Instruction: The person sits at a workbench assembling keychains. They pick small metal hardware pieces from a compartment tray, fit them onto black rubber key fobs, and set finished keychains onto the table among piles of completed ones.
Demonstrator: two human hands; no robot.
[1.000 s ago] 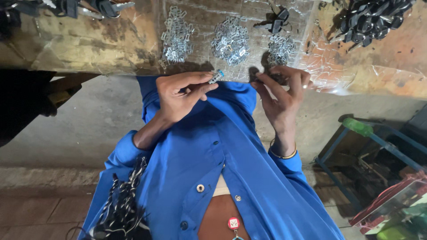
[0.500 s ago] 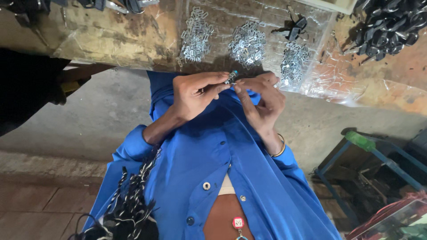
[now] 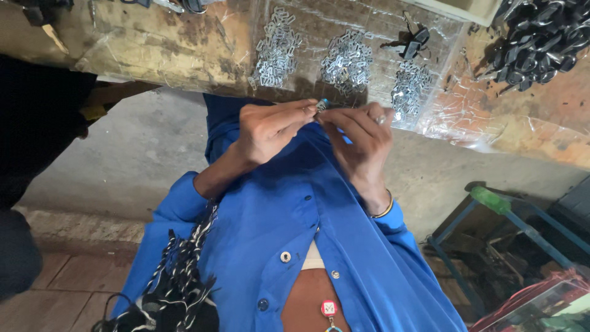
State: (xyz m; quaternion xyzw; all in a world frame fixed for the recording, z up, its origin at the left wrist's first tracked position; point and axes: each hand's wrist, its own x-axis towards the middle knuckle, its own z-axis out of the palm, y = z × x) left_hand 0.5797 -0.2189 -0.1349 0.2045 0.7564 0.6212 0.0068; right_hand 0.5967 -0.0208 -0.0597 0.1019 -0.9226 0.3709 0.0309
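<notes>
My left hand point(image 3: 268, 127) and my right hand point(image 3: 359, 142) meet fingertip to fingertip over my blue shirt, just below the bench edge. Between them they pinch one small metal piece point(image 3: 321, 106) with a blue tip. My right wrist wears a thin bangle. On the bench point(image 3: 153, 43) above lie three heaps of small silvery metal clips point(image 3: 347, 60) on a clear plastic sheet. Which hand carries the piece's weight is hard to tell.
A pile of dark metal parts point(image 3: 541, 37) lies at the bench's right end, and a small dark tool point(image 3: 415, 42) sits between the clip heaps. A blue-framed stool point(image 3: 491, 209) stands at the lower right. A black-and-white cord bundle point(image 3: 178, 276) hangs at my left side.
My two hands have come together from apart, and both now pinch the small piece. The view has shifted, with the bench and clip heaps sitting further right.
</notes>
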